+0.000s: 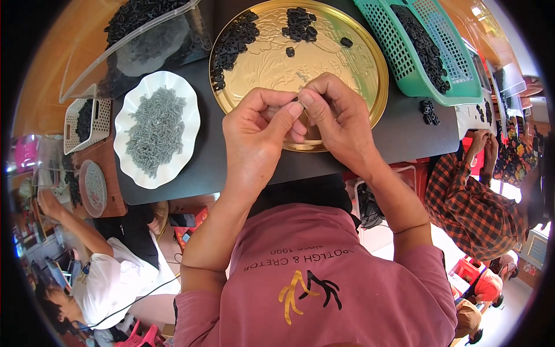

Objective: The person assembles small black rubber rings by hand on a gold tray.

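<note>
My left hand point(260, 124) and my right hand point(338, 113) meet over the near part of a round gold tray point(347, 63). Both are closed in a pinch, thumbs and forefingers nearly touching. Between the fingertips shows a bit of a small black part point(296, 99), mostly hidden by the fingers. On the tray lie a large heap of small black plastic parts point(234, 43) at the left and a smaller cluster point(299, 24) at the top. Two single parts lie apart from these, one point(290, 52) near the middle and another point(346, 42) farther right.
Left of the tray, a white wavy-edged dish point(122, 130) holds many slim grey pieces point(155, 133). Behind it stands a clear bin point(87, 72) of black parts. A green basket point(404, 81) is at the right, with loose black parts point(429, 113) beside it. Other people sit on both sides.
</note>
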A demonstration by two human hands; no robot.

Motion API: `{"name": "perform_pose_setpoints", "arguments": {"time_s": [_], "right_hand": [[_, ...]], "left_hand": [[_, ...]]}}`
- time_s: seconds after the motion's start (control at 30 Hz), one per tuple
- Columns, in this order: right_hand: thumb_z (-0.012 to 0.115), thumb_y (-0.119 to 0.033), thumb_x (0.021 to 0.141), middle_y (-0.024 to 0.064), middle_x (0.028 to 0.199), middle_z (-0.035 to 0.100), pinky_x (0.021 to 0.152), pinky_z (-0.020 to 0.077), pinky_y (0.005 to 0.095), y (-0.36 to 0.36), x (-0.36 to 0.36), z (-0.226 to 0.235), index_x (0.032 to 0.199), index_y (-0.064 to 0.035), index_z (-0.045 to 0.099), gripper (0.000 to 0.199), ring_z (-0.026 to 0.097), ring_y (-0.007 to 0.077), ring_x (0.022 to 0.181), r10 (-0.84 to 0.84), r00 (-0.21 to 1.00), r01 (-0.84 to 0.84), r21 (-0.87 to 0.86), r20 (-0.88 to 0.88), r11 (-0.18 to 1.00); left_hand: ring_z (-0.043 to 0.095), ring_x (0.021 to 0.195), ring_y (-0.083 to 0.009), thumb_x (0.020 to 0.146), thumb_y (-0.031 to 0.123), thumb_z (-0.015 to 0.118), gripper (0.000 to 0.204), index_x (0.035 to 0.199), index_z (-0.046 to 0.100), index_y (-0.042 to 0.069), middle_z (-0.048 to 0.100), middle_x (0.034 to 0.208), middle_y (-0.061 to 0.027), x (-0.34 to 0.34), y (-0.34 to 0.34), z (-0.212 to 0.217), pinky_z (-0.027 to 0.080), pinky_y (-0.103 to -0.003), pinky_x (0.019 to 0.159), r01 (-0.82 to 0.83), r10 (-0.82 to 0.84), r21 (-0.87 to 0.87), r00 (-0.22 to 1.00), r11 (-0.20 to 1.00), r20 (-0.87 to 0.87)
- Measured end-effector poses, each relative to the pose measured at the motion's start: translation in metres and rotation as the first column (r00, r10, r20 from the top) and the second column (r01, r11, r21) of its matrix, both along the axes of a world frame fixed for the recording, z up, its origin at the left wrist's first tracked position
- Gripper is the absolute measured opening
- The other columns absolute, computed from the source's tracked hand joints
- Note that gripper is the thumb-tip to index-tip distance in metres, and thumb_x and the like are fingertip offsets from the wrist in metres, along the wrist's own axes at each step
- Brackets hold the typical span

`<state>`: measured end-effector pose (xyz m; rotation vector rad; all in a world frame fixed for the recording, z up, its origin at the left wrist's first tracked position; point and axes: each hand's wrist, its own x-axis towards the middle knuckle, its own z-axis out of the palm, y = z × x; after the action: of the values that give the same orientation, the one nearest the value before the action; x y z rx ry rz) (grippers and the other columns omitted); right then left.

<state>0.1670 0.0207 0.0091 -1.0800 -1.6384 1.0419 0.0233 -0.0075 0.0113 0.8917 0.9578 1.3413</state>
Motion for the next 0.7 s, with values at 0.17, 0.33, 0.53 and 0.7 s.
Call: {"name": "perform_pose_setpoints", "arguments": {"time_s": [0.17,0.33,0.53,0.7], "right_hand": [[0.06,-0.012,0.092,0.0015,0.072,0.057,0.06,0.0432,0.0228,0.004,0.007,0.001,0.088,0.0012,0.058,0.014,0.05,0.007,0.066,-0.005,0.997,-0.002,-0.101,-0.072,0.995],[0.06,-0.014,0.093,0.0005,0.073,0.057,0.061,0.0421,0.0212,0.009,0.025,0.011,0.091,0.0011,0.06,0.015,0.05,0.0054,0.068,0.034,0.997,-0.041,-0.108,-0.069,0.993],[0.062,-0.015,0.091,-0.0006,0.075,0.058,0.062,0.0429,0.0203,0.014,0.032,0.02,0.092,0.0009,0.061,0.016,0.05,0.0042,0.07,0.132,0.991,-0.133,-0.114,-0.014,0.985],[0.064,-0.013,0.09,-0.0029,0.076,0.058,0.061,0.0428,0.0199,0.012,0.031,0.022,0.091,0.0003,0.062,0.014,0.049,0.0029,0.069,0.148,0.984,-0.17,-0.255,-0.102,0.952]], "left_hand": [[0.061,0.064,-0.0092,0.089,0.001,0.061,0.01,0.098,0.06,-0.003,0.064,0.075,-0.0063,0.0,0.012,-0.001,0.052,-0.022,0.06,0.075,-0.075,-0.005,0.997,0.997,-0.007],[0.061,0.065,-0.0091,0.089,0.003,0.061,0.012,0.101,0.06,-0.002,0.063,0.076,-0.0051,-0.009,0.016,0.004,0.051,-0.021,0.061,0.13,-0.13,-0.041,0.991,0.991,0.0],[0.06,0.065,-0.0086,0.089,0.004,0.063,0.015,0.102,0.061,-0.002,0.063,0.076,-0.0041,-0.011,0.014,0.005,0.05,-0.02,0.06,0.165,-0.166,-0.051,0.986,0.985,-0.015],[0.06,0.066,-0.0085,0.088,0.004,0.064,0.016,0.102,0.06,-0.002,0.063,0.076,-0.0043,-0.011,0.013,0.004,0.05,-0.02,0.06,0.168,-0.168,-0.076,0.986,0.983,0.008]]}}
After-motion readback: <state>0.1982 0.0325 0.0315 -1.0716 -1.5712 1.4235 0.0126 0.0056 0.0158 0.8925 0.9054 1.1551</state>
